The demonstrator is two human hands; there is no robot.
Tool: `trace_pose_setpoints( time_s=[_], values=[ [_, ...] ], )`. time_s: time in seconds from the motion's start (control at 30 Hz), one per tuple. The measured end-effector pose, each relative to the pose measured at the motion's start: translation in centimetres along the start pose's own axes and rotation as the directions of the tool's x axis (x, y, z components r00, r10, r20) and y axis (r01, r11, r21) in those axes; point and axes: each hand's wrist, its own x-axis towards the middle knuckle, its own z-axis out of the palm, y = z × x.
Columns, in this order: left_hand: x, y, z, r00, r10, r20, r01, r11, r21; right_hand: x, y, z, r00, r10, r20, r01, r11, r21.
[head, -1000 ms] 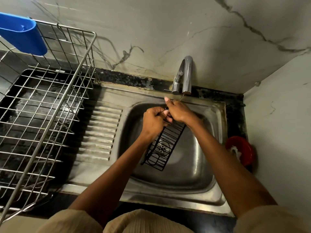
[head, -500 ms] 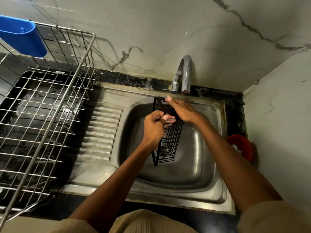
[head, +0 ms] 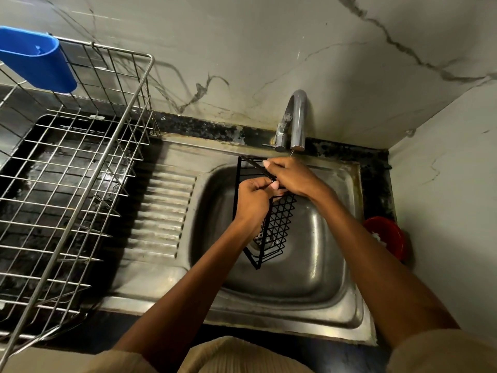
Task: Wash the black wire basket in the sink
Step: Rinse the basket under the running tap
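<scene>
1. No brand, label or legible writing can be made out on any item in view.
2. Nearest the camera: beige sleeves [head: 236, 354] at the lower frame edge, with both bare forearms reaching forward over the front rim of the stainless steel sink [head: 309, 297].
3. Black wire basket [head: 277, 227]: held tilted on end above the sink bowl, lower corner near the drain [head: 259, 235], upper frame reaching the bowl's back rim. Nothing is seen inside it.
4. Left hand [head: 252, 200]: fingers curled round the basket's upper wire frame, gripping it.
5. Right hand [head: 290, 176]: laid over the top wire of the basket beside the left hand, fingers closed on it, directly beneath the tap outlet.
6. Ribbed drainboard [head: 161, 211]: left of the bowl, part of the same steel unit.
7. Steel wire dish rack [head: 67, 184]: at the counter's left side, overlapping the drainboard edge; a blue plastic holder [head: 37, 63] hangs on its far rim.
8. Red container [head: 387, 238]: at the counter's right edge against the wall; a white object inside, kind not discernible.
9. Chrome tap [head: 294, 119]: at the sink's back edge, before the marbled wall [head: 269, 49]. Water flow cannot be confirmed.
</scene>
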Motion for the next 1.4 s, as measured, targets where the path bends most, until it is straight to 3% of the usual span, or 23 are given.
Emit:
trace_pose_setpoints(
  time_s=[0.1,0.2,0.4,0.57,0.77,0.93,1.07,1.17,1.4],
  values=[
    [0.0,0.0,0.2,1.000,-0.010,-0.003,0.010,0.998,-0.056,0.8,0.4,-0.3,0.995,0.102,0.009,-0.102,0.986,0.135],
    [0.1,-0.4,0.3,0.996,-0.042,-0.073,0.030,0.988,-0.149,0.9,1.1,-0.2,0.976,0.189,0.112,-0.209,0.953,0.217],
    [1.3,0.8,-0.2,0.963,-0.204,-0.177,0.105,0.886,-0.452,-0.3,1.8,0.2,0.988,0.057,0.146,-0.116,0.892,0.437],
    [3.3,1.0,-1.1,0.951,-0.272,-0.146,0.151,0.823,-0.548,-1.6,3.6,0.5,0.980,0.078,0.183,-0.126,0.955,0.267],
    [4.9,0.0,-1.8,0.939,-0.318,-0.133,0.166,0.756,-0.634,-1.1,3.2,1.2,0.990,0.131,0.052,-0.137,0.983,0.120],
    [4.4,-0.1,-1.7,0.953,-0.267,-0.146,0.145,0.820,-0.554,-0.4,2.2,1.1,0.987,0.134,-0.093,-0.139,0.989,-0.051],
    [2.7,-0.5,-1.3,0.973,-0.224,-0.048,0.185,0.892,-0.412,0.1,1.6,1.3,0.972,0.140,-0.188,-0.150,0.988,-0.042],
    [1.5,-1.6,-0.3,0.958,-0.287,-0.021,0.265,0.907,-0.327,0.6,1.4,1.6,0.965,0.150,-0.215,-0.158,0.987,-0.018],
    [1.4,-2.6,-1.2,0.932,-0.360,-0.042,0.313,0.857,-0.409,1.0,0.8,0.8,0.967,0.181,-0.178,-0.173,0.983,0.061]
  ],
)
